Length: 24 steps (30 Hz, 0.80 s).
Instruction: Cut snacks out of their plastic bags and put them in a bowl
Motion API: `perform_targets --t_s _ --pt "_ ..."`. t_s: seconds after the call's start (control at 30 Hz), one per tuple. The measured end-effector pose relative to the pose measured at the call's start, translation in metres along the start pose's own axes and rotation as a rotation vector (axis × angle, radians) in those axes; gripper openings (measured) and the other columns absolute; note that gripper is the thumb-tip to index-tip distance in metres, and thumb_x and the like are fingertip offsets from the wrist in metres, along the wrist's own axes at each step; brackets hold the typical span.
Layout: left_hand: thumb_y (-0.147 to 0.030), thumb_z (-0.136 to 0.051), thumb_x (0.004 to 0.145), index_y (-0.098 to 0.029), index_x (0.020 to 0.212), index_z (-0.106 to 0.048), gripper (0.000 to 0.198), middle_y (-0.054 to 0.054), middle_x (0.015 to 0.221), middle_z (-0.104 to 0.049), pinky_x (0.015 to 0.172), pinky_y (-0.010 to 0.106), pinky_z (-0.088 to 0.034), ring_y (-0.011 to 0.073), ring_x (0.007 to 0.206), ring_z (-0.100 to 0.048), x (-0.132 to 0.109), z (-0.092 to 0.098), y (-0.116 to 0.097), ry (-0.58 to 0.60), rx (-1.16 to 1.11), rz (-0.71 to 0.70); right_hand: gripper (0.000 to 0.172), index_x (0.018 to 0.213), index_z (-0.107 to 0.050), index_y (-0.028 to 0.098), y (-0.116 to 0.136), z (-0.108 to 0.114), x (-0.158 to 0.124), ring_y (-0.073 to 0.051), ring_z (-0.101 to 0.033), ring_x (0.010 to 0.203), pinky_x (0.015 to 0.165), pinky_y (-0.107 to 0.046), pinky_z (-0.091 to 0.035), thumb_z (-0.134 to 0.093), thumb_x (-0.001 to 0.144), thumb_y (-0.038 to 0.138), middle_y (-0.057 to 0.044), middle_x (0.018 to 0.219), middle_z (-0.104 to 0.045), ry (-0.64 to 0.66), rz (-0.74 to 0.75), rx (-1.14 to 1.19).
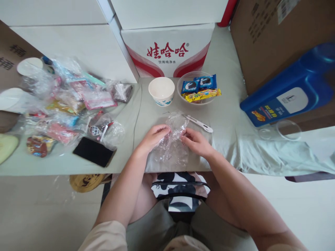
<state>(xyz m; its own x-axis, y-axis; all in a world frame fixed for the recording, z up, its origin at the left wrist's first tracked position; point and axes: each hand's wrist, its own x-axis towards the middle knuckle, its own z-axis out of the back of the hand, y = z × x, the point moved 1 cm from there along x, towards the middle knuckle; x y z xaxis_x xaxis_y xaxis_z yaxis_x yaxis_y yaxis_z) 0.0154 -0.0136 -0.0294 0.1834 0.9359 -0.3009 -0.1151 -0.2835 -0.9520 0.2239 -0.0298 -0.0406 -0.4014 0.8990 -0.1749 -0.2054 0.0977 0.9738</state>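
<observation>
A crinkled clear plastic bag (171, 146) spreads between my two hands near the table's front edge. My left hand (155, 136) pinches its left side between thumb and fingers. On the other side, my right hand (195, 141) grips the bag with bent fingers. Just beyond the right hand lies a white utility knife (199, 123), slanting to the right. A white paper bowl (161, 91) with a blue pattern stands behind the bag. To its right, a clear plastic bowl (183, 99) holds blue snack packets (206, 82) and a yellow wrapped stick (202, 94).
Several bagged items (86, 94) are heaped on the left, with a black phone (94, 152) in front. A white carton (167, 52) stands at the back. On the right are a large blue bottle (285, 94), a clear plastic cup (288, 130) and a brown cardboard box (267, 52).
</observation>
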Motion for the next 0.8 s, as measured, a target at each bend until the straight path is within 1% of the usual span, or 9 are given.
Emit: perform_targets --t_s 0.17,0.23,0.3,0.37,0.5,0.57,0.67,0.73,0.8 --pt "-0.091 -0.054 0.071 -0.019 0.048 -0.059 0.075 0.006 0.055 -0.057 0.056 0.03 -0.043 0.0156 0.055 -0.054 0.0077 0.0032 0.0064 0.017 -0.23 0.03 0.047 0.068 -0.06 0.023 0.0041 0.0038 -0.0004 -0.017 -0.057 0.063 0.064 -0.032 -0.046 -0.057 0.088 0.065 -0.002 0.063 -0.063 -0.112 0.029 0.064" --pt "-0.093 -0.053 0.072 -0.019 0.045 -0.059 0.078 0.006 0.051 -0.054 0.054 0.03 -0.04 0.0146 0.052 -0.051 0.008 0.0035 0.0075 -0.026 -0.187 -0.031 0.06 0.06 -0.057 0.023 0.0067 0.006 -0.0014 -0.018 -0.056 0.059 0.063 -0.033 -0.047 -0.045 0.092 0.072 -0.004 0.059 -0.062 -0.22 0.013 0.115" --pt "-0.082 -0.069 0.072 -0.018 0.054 -0.066 0.067 0.005 0.056 -0.059 0.058 0.029 -0.04 0.0143 0.056 -0.053 0.0058 0.0025 0.0063 -0.047 -0.1 -0.102 0.058 0.058 -0.056 0.023 0.009 0.0075 -0.0021 -0.017 -0.055 0.057 0.061 -0.032 -0.046 -0.046 0.092 0.07 -0.004 0.057 -0.06 -0.316 0.009 0.119" --pt "-0.062 -0.085 0.068 -0.017 0.067 -0.072 0.046 0.002 0.066 -0.065 0.063 0.028 -0.042 0.0135 0.062 -0.056 0.0026 0.0012 0.0038 -0.029 -0.035 -0.144 0.045 0.062 -0.057 0.023 0.0095 0.0079 -0.002 -0.015 -0.053 0.057 0.058 -0.03 -0.043 -0.059 0.086 0.06 -0.002 0.059 -0.059 -0.353 0.015 0.095" --pt "-0.035 -0.09 0.062 -0.019 0.083 -0.075 0.03 0.002 0.086 -0.069 0.071 0.025 -0.046 0.0138 0.077 -0.06 0.0002 0.0028 0.0006 0.003 -0.04 -0.215 0.024 0.081 -0.056 0.024 0.0041 0.006 0.0006 -0.01 -0.041 0.053 0.05 -0.025 -0.031 -0.071 0.074 0.041 0.006 0.062 -0.052 -0.333 -0.001 0.096" --pt "-0.037 -0.087 0.066 -0.018 0.087 -0.076 0.031 0.004 0.093 -0.07 0.073 0.026 -0.048 0.0154 0.083 -0.062 0.0019 0.0039 0.0021 0.05 -0.107 -0.216 0.025 0.086 -0.054 0.024 0.0011 0.0047 0.0019 -0.011 -0.045 0.057 0.053 -0.024 -0.034 -0.071 0.072 0.035 0.005 0.069 -0.056 -0.324 0.024 0.13" --pt "-0.042 -0.084 0.071 -0.017 0.085 -0.073 0.03 0.004 0.088 -0.067 0.066 0.026 -0.049 0.014 0.074 -0.06 0.0051 0.0041 0.0058 0.055 -0.168 -0.191 0.031 0.094 -0.05 0.026 -0.0001 0.0038 0.0026 -0.015 -0.062 0.074 0.065 -0.027 -0.047 -0.071 0.072 0.03 0.0 0.089 -0.066 -0.34 0.104 0.238" --pt "-0.033 -0.086 0.066 -0.017 0.081 -0.07 0.027 0.002 0.086 -0.066 0.064 0.024 -0.049 0.0123 0.071 -0.059 0.006 0.0035 0.0068 0.0 -0.153 -0.206 0.042 0.108 -0.05 0.028 0.0001 0.0043 0.0023 -0.016 -0.065 0.078 0.068 -0.03 -0.051 -0.073 0.073 0.033 -0.002 0.099 -0.069 -0.337 0.096 0.308" --pt "-0.024 -0.085 0.063 -0.018 0.084 -0.069 0.027 0.001 0.089 -0.067 0.065 0.024 -0.051 0.0115 0.072 -0.06 0.0054 0.0032 0.0058 -0.037 -0.17 -0.215 0.051 0.115 -0.051 0.028 0.0003 0.005 0.002 -0.017 -0.064 0.072 0.063 -0.03 -0.05 -0.076 0.071 0.036 -0.002 0.097 -0.07 -0.264 0.017 0.3"
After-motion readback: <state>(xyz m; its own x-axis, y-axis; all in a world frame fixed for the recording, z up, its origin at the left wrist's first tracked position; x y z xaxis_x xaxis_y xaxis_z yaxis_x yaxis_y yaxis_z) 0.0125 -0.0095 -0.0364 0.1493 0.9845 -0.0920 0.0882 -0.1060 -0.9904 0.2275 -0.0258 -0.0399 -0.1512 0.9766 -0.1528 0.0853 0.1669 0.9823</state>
